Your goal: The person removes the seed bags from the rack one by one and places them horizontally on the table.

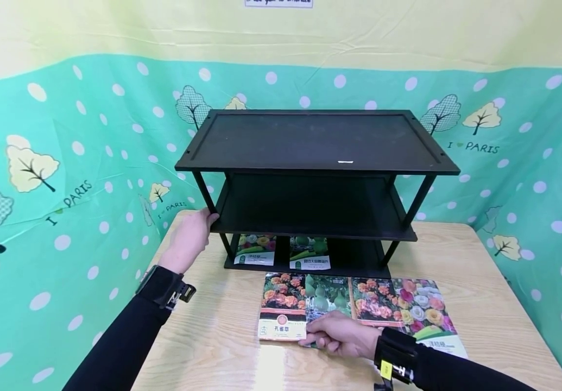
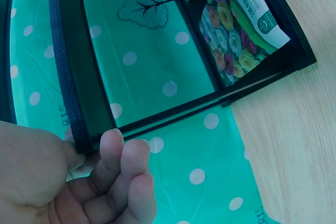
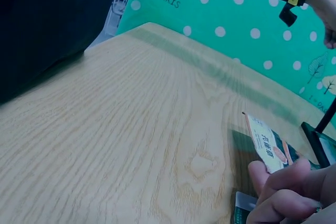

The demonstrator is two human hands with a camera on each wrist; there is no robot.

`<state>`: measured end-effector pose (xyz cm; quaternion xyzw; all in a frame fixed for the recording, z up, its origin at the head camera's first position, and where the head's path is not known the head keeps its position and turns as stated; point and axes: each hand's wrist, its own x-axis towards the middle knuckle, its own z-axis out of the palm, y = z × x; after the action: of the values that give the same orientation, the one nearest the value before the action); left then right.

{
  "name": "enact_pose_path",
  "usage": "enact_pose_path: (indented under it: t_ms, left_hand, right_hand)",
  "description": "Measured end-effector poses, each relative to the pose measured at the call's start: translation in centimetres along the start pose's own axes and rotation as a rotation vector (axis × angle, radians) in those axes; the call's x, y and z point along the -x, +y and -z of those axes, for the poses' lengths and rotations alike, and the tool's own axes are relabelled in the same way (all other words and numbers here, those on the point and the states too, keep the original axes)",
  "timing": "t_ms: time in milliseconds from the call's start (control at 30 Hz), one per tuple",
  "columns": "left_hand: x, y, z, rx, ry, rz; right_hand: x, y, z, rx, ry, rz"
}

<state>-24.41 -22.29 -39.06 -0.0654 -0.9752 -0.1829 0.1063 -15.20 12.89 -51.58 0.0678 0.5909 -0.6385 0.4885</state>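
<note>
At the left end of a black tiered rack (image 1: 317,209), my left hand (image 1: 190,239) grips the front corner of the middle shelf. The left wrist view shows its fingers (image 2: 134,156) curled beside that corner. Lower down, my right hand (image 1: 336,334) pinches the lower right corner of a marigold seed packet (image 1: 283,304), orange flowers above a white label. That packet (image 3: 268,142) is tilted up from the tabletop in the right wrist view. Beneath the right hand lies a green gourd seed packet (image 1: 328,290), partly hidden by it.
Right of these lie another orange-flower packet (image 1: 376,301) and a packet of mixed roses-like blooms (image 1: 424,309), overlapped by the right forearm. Two packets, one floral (image 1: 256,250) and one green (image 1: 310,252), stand on the rack's bottom tier. A polka-dot curtain (image 1: 90,163) encloses the wooden table (image 1: 212,326).
</note>
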Motion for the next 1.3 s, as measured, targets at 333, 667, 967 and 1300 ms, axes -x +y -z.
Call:
enact_pose_path:
  t_ms: [333, 667, 967, 1300]
  left_hand:
    - [-0.1, 0.1, 0.0, 0.064, -0.013, 0.072]
    - [-0.1, 0.1, -0.2, 0.022, 0.012, 0.027]
    - [-0.1, 0.2, 0.0, 0.052, -0.009, 0.060]
    - [0.1, 0.0, 0.2, -0.047, -0.012, -0.018]
  right_hand:
    - [-0.2, -0.2, 0.1, 0.081, 0.045, 0.000]
    - [-0.2, -0.6, 0.1, 0.186, 0.048, 0.033]
    - [0.1, -1.8, -0.3, 0.440, 0.105, 0.063]
    - [0.4, -3.8, 0.4, 0.737, 0.153, 0.172]
